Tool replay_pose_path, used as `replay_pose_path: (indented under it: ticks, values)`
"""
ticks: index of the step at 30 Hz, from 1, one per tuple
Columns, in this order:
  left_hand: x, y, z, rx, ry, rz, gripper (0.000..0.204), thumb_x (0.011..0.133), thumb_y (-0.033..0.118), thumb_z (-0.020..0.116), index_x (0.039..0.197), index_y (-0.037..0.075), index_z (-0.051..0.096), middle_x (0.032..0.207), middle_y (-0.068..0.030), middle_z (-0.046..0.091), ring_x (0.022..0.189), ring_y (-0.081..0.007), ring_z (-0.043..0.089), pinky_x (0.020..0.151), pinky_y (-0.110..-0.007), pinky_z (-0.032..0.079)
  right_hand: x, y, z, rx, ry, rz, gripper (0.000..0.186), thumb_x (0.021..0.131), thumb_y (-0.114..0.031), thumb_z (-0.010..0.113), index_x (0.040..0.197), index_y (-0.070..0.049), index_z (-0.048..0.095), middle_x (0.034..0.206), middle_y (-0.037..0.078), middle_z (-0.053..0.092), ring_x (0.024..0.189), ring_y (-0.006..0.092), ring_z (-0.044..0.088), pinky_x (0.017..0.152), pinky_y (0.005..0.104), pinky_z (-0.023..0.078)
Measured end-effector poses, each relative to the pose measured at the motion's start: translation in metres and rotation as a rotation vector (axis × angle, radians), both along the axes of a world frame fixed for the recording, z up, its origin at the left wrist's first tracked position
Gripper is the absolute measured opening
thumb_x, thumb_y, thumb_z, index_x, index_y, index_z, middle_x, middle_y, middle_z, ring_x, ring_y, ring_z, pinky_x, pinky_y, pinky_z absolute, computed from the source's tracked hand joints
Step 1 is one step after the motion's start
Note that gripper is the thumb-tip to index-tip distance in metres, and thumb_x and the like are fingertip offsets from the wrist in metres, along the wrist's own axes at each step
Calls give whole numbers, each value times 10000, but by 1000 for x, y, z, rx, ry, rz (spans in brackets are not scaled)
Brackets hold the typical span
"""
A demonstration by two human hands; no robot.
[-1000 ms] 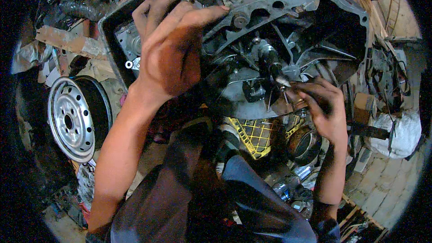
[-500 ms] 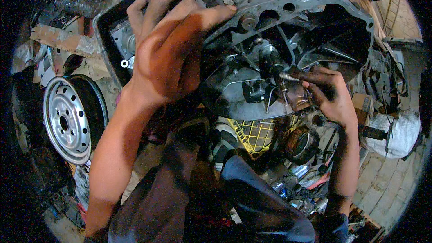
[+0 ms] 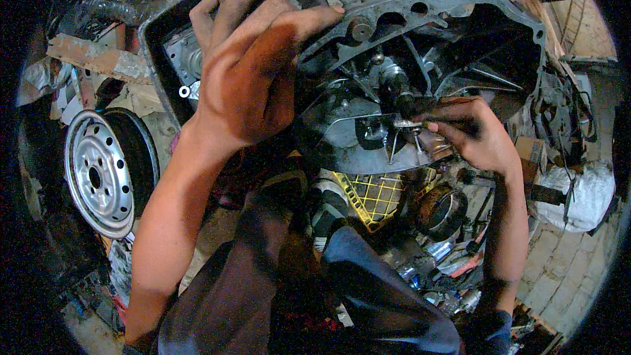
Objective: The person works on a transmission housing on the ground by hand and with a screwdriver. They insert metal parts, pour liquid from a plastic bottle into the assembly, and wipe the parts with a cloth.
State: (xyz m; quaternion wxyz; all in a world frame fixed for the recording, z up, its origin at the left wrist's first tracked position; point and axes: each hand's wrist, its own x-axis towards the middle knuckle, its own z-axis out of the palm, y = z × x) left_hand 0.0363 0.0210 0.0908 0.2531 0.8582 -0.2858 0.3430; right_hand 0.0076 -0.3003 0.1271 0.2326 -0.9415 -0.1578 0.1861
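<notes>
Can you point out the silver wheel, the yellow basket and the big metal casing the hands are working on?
Silver wheel (image 3: pixel 98 174), head view, on its face beside the hub.
Yellow basket (image 3: pixel 374 196), head view, on its mesh side.
Metal casing (image 3: pixel 453 6), head view, on its upper rim.
</notes>
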Motion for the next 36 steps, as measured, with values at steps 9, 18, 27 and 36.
replay_pose_path:
  ticks: [9,18,27,36]
  values:
    - [4,2,-5,-22,-52,-38,215,889,13,575,1056,60,701,998,-110,711,1119,-340,585,970,-403,435,6,-8,-3,-162,-233,30,194,891,-105,664,1076,-75,716,998,143,692,894,316,651,860,385,498]
    - [3,1,-5,-20,-17,-1,251,865,0,597,1070,87,712,958,-103,690,1150,-322,559,972,-387,424,-12,-18,-26,118,60,-282,256,874,-160,742,1086,-25,700,1036,112,695,951,211,652,861,339,511]
    - [0,3,-2,19,19,7,323,806,-4,638,1100,111,706,966,-109,681,1161,-315,546,973,-380,417,-34,-27,-48,198,18,-524,315,856,-221,775,1082,-25,674,1081,144,686,1048,226,634,942,353,481]
    - [6,2,-9,-101,5,-40,429,675,-23,591,1057,128,715,963,-59,678,1139,-278,570,931,-386,350,-45,-7,-59,382,-5,-664,306,890,-168,736,1126,-1,639,1084,129,691,1003,208,649,937,348,489]
